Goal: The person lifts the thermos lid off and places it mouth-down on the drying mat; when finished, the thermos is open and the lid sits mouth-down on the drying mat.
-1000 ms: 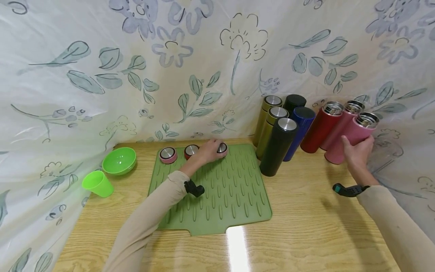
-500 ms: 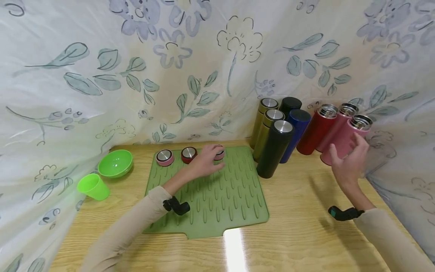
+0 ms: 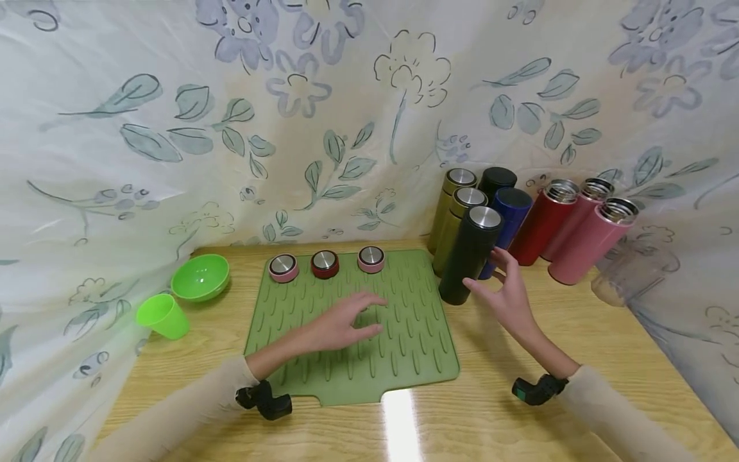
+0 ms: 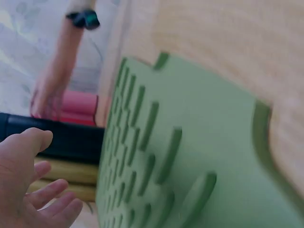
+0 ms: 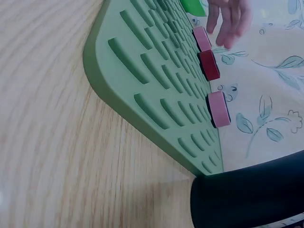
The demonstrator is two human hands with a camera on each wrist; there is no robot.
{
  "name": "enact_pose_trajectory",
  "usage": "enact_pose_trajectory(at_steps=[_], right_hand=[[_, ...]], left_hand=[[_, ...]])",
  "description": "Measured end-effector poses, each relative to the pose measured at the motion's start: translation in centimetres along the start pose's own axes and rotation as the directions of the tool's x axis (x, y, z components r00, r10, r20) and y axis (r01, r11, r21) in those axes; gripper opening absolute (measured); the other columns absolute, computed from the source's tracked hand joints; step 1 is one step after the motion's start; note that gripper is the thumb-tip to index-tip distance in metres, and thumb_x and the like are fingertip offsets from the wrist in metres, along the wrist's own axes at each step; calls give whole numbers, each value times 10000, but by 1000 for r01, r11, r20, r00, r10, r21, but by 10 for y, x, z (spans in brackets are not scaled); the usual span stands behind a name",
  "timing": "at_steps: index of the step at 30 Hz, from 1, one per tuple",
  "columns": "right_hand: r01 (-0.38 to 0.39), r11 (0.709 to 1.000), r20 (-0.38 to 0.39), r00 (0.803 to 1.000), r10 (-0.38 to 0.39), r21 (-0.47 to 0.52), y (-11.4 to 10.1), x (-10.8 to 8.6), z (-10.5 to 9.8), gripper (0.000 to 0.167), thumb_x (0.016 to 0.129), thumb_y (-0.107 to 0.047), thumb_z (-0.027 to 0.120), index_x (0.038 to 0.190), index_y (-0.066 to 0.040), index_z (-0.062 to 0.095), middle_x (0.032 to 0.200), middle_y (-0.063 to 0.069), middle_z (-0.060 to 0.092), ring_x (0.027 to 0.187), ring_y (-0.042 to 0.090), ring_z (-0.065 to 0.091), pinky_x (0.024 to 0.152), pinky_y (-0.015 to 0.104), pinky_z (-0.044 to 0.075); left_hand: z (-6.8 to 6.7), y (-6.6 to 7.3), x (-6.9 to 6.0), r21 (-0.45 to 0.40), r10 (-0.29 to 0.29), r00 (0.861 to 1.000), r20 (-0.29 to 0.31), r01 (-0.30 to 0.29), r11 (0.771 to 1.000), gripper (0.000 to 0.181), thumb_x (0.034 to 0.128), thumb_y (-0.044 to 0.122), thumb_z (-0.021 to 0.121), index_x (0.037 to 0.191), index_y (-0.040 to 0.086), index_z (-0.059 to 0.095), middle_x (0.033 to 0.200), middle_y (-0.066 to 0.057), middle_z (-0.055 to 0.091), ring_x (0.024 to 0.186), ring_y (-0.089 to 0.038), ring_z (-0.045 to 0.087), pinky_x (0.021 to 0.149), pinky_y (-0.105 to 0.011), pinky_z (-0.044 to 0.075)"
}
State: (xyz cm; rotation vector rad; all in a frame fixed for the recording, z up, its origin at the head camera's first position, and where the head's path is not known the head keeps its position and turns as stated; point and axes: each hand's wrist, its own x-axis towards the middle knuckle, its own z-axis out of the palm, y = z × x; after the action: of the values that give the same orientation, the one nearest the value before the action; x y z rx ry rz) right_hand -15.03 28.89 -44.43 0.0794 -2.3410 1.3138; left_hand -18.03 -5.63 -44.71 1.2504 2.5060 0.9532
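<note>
My right hand [image 3: 510,296] is at the black bottle [image 3: 469,256], thumb and fingers spread on either side of it; whether it touches is unclear. That bottle [image 5: 251,192] stands upright in the right wrist view. Over the green mat [image 3: 404,321] hovers my left hand [image 3: 340,323], fingers apart, holding nothing. Along the mat's back edge lie a pink lid [image 3: 283,268], a red lid [image 3: 325,264] and another pink lid [image 3: 371,259]. A red bottle [image 3: 543,224] and two pink bottles, the nearer one [image 3: 591,244] in full view, stand without lids.
Lidded gold bottles [image 3: 453,237], a blue bottle [image 3: 510,215] and another black-topped bottle [image 3: 498,179] stand around the black one. At the left are a green bowl [image 3: 200,278] and a tilted green cup [image 3: 164,317]. A floral sheet [image 3: 323,141] hangs behind the table.
My right hand has let go of the near pink bottle and moved left to the black bottle. My left hand has released the right-hand pink lid and drawn back toward the front.
</note>
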Motion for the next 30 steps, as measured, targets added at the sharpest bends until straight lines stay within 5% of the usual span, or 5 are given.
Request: enact_pose_trajectory(at_steps=[7,11,21,26,30], right_hand=[[-65,995,-21,998,67,71,10,5,16,843,817,-170,780,1490,-116,275,1438,115,434,1265,254,458,1031,497,424],[-89,993,8,996,89,83,11,7,22,836,840,-214,762,1496,-119,253,1431,124,432,1239,259,477,1028,513,427],[-204,976,83,977,198,72,12,9,28,838,863,-309,732,1480,-54,225,1427,220,422,1287,372,453,1102,576,376],[-174,982,36,985,172,70,14,8,29,750,864,-254,735,1442,-55,301,1389,191,479,1248,318,506,1093,517,419],[-122,990,8,993,121,77,9,0,27,707,837,-145,757,1423,-57,370,1329,143,531,1133,84,548,1020,214,472]], left_hand=[[0,12,-20,-106,12,1000,-17,-14,994,488,963,358,584,1402,172,478,1435,3,501,1303,-219,503,1060,-387,482],[2,14,-26,-155,10,1000,-23,-14,988,502,968,367,568,1406,143,470,1437,-35,503,1295,-289,510,1058,-418,482],[13,13,-34,-89,-3,1000,20,5,996,544,959,422,557,1423,156,454,1454,12,483,1314,-227,502,1080,-355,465],[12,17,-34,-104,-27,999,38,30,994,566,966,441,536,1437,142,436,1482,-1,455,1317,-252,499,1093,-388,453],[3,20,-35,-154,-49,998,31,53,987,532,965,428,550,1439,219,429,1486,22,442,1322,-262,492,1087,-421,456]])
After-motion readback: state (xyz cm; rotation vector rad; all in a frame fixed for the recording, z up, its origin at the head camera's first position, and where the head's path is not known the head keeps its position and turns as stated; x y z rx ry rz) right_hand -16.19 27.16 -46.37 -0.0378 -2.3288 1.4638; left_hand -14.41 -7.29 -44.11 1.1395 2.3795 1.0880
